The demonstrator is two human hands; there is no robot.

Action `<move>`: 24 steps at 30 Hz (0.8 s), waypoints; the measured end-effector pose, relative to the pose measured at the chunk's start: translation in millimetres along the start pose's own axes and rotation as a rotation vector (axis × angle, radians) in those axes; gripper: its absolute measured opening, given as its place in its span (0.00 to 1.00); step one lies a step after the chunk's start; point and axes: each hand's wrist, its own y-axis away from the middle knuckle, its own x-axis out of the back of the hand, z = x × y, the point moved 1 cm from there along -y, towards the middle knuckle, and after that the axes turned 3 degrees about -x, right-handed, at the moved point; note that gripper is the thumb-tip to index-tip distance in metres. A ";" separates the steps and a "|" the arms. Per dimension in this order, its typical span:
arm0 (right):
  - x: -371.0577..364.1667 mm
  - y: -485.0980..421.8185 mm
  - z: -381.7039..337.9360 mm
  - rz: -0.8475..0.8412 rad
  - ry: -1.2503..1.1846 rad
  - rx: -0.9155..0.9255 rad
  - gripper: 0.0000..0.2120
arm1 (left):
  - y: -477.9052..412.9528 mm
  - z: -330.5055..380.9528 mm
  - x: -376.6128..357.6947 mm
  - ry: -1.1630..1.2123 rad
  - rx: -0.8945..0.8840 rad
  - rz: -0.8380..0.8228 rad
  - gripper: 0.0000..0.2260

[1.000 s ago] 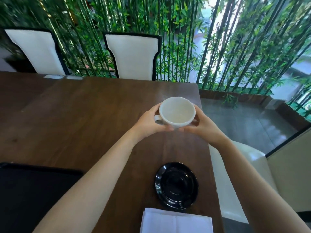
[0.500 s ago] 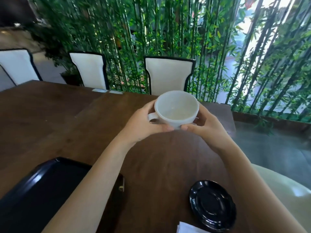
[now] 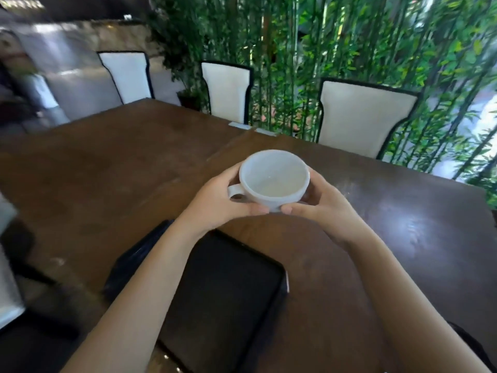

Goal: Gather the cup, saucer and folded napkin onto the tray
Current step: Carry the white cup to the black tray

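We hold the empty white cup (image 3: 274,180) upright in the air between both hands, above the dark wooden table (image 3: 107,170). Our left hand (image 3: 220,203) wraps its fingers around the handle side at 9 o'clock; our right hand (image 3: 322,208) curls its fingers against the wall at 3 o'clock, thumbs nearly meeting beneath. The black tray (image 3: 228,292) lies bare at 6 o'clock. White chairs (image 3: 360,117) line the far edge before bamboo (image 3: 349,36).

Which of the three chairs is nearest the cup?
The rightmost chair, right behind the cup; the other two stand farther left along the table's far edge.
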 end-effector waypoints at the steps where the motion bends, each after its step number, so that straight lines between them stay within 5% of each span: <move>1: -13.8 -7.6 2.1 -0.031 -0.013 -0.013 0.38 | 5.1 -8.2 12.3 -0.005 0.016 0.010 0.33; 17: -156.2 -94.8 77.2 -0.304 -0.036 -0.252 0.41 | 37.6 -146.8 116.8 -0.116 0.298 0.046 0.39; 24: -178.4 -110.1 122.8 -0.366 -0.013 -0.345 0.32 | 32.7 -204.9 107.6 -0.079 0.394 0.007 0.37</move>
